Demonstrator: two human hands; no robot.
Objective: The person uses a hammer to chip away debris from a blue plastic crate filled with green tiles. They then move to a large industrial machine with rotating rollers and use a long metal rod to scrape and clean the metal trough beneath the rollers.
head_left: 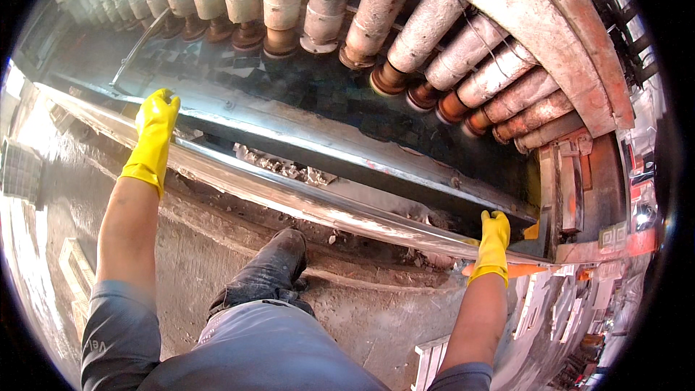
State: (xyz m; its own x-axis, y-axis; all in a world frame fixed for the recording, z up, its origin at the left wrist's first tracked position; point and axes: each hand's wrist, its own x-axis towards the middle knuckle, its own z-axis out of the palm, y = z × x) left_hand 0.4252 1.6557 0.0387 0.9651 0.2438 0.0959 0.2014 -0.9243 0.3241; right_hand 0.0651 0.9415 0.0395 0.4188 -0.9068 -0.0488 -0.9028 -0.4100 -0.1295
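Both gloved hands, left hand (pixel 153 137) and right hand (pixel 494 240), fingers gripping the metal rail (pixel 304 199).

Concrete floor (pixel 376 318), prob. rubble bits (pixel 340 235) on it.

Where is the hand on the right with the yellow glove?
In the head view, the right hand is at the lower right, gripping the far end of the long shiny metal rail, just below the dark trough under the row of rusty pipes.

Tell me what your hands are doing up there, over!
Left hand in yellow glove, gripping long metal rail. Right hand gripping same rail, far end. Rubble lying in trough behind rail. Row of rusty pipes overhead.
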